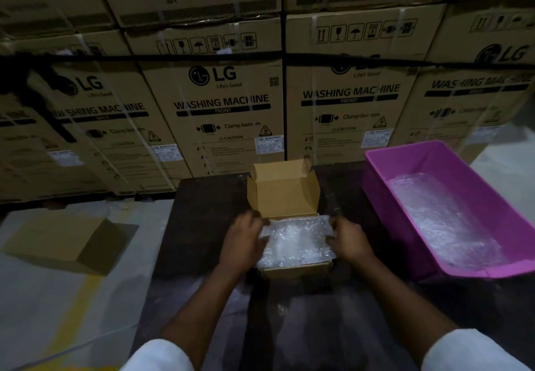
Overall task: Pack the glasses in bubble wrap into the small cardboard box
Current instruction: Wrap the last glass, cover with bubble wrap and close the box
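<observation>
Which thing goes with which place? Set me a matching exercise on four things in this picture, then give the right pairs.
Things:
1. bubble-wrapped bundle
2. pink tub
3. flat brown carton
4. small cardboard box

Places:
A. on the floor, left of the table
B. on the table's right side, loose bubble wrap inside
C. mid-table, lid flap standing open
D. between the two hands, at the box's opening

Pairs: 1-D, 2-B, 3-A, 4-C

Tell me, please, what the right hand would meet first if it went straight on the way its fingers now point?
Probably the bubble wrap bundle in the small cardboard box: the right hand already grips its right edge, fingers pointing inward. Depth is unclear.
</observation>
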Motion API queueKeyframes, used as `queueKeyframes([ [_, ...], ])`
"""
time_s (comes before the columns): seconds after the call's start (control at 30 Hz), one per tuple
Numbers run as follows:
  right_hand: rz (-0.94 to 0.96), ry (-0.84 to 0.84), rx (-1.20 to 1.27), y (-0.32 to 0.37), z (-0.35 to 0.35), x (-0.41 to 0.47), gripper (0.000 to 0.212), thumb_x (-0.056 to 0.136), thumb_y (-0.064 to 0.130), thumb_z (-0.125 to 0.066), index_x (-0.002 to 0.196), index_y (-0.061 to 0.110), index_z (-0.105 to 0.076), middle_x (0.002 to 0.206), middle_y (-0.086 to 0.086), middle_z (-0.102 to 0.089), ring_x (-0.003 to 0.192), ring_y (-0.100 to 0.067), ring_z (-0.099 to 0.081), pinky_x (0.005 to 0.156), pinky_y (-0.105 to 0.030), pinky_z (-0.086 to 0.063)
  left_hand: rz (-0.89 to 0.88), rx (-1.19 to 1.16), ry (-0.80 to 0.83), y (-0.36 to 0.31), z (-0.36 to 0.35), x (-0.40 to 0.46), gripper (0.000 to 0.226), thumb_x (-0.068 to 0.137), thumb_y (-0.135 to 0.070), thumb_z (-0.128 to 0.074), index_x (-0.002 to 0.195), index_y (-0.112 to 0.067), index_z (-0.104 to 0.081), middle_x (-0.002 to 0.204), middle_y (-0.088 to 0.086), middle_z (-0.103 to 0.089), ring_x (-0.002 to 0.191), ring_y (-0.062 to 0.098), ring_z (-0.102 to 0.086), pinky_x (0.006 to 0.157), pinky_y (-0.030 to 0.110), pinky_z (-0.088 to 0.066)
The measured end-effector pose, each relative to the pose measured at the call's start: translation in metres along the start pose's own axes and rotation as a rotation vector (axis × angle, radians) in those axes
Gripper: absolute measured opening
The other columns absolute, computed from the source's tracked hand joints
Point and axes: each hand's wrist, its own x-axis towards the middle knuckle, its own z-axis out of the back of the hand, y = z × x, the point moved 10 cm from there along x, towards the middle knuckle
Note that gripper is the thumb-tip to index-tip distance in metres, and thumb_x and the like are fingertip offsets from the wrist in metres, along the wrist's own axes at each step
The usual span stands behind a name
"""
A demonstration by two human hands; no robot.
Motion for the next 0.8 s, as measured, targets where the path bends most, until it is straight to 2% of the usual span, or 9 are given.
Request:
queueKeyframes([
  [0.07,0.037,0.016,-0.032,0.009,-0.002,0.001,0.039,0.079,0.016,-0.07,0.116,0.009,-0.056,0.108,-0.014,-0.065,0.102,-0.033,-0.063,0.081,-0.032,-0.047,-0.069,0.002,0.138,-0.018,-0.016,0.003,0.038,0.083,-0.031,-0.068,0.119,-0.022,-0.06,0.122,0.004,-0.054,0.112,0.024,-0.051,0.09,0.035,-0.046],
  [0.17,0.083,-0.02,-0.058,0.021,0.002,0.003,0.035,0.081,0.016,-0.066,0.113,0.016,-0.054,0.108,-0.013,-0.066,0.1,-0.033,-0.063,0.08,-0.035,-0.05,-0.079,0.094,0.316,-0.023,-0.043,0.003,0.046,0.086,-0.038,-0.063,0.128,-0.023,-0.054,0.135,0.003,-0.049,0.125,0.022,-0.043,0.102,0.035,-0.038],
  [0.3,0.064,-0.064,-0.066,0.021,0.009,0.002,0.036,0.084,0.019,-0.063,0.117,0.018,-0.05,0.107,-0.015,-0.065,0.097,-0.036,-0.064,0.079,-0.04,-0.053,-0.033,0.095,0.351,-0.015,-0.055,0.004,0.053,0.092,-0.039,-0.056,0.139,-0.017,-0.046,0.152,0.007,-0.036,0.14,0.023,-0.032,0.114,0.034,-0.028],
  [0.37,0.033,-0.023,-0.097,0.016,0.003,0.001,0.039,0.085,0.022,-0.063,0.121,0.018,-0.048,0.113,-0.014,-0.063,0.1,-0.037,-0.063,0.081,-0.041,-0.052,-0.022,0.081,0.381,-0.014,-0.058,0.005,0.057,0.093,-0.039,-0.055,0.144,-0.016,-0.04,0.155,0.007,-0.03,0.143,0.024,-0.027,0.115,0.035,-0.027],
  [0.47,0.03,0.035,-0.204,0.015,-0.005,0.001,0.051,0.084,0.027,-0.064,0.13,0.018,-0.043,0.128,-0.014,-0.052,0.11,-0.036,-0.058,0.088,-0.04,-0.049,-0.031,0.121,0.427,-0.014,-0.06,0.002,0.063,0.091,-0.038,-0.059,0.146,-0.019,-0.035,0.156,0.006,-0.028,0.143,0.024,-0.026,0.113,0.036,-0.031],
  [0.53,0.079,-0.032,-0.366,0.023,0.002,0.0,0.06,0.083,0.031,-0.064,0.135,0.02,-0.039,0.131,-0.012,-0.045,0.114,-0.034,-0.051,0.091,-0.04,-0.045,-0.054,0.17,0.426,-0.014,-0.058,-0.001,0.064,0.088,-0.037,-0.062,0.145,-0.02,-0.036,0.156,0.006,-0.029,0.142,0.025,-0.028,0.112,0.036,-0.033],
  [0.63,0.224,-0.135,-0.409,0.049,0.01,-0.003,0.056,0.083,0.018,-0.061,0.135,0.019,-0.042,0.128,-0.012,-0.044,0.112,-0.033,-0.048,0.092,-0.04,-0.043,-0.104,0.222,0.387,-0.019,-0.052,-0.004,0.052,0.088,-0.037,-0.058,0.136,-0.02,-0.047,0.151,0.007,-0.037,0.135,0.027,-0.037,0.105,0.035,-0.037],
  [0.7,0.339,-0.057,-0.383,0.064,-0.006,-0.005,0.054,0.083,0.004,-0.054,0.134,0.017,-0.044,0.131,-0.012,-0.043,0.114,-0.032,-0.048,0.095,-0.038,-0.044,-0.116,0.25,0.367,-0.022,-0.048,-0.005,0.04,0.092,-0.035,-0.051,0.128,-0.019,-0.052,0.143,0.007,-0.044,0.127,0.028,-0.043,0.097,0.036,-0.041],
  [0.8,0.356,0.128,-0.419,0.063,-0.038,-0.005,0.059,0.084,-0.002,-0.048,0.14,0.014,-0.038,0.14,-0.011,-0.041,0.123,-0.03,-0.047,0.101,-0.037,-0.042,-0.095,0.3,0.369,-0.024,-0.044,-0.005,0.028,0.093,-0.022,-0.05,0.12,-0.016,-0.054,0.127,0.008,-0.052,0.116,0.029,-0.049,0.085,0.038,-0.046],
])
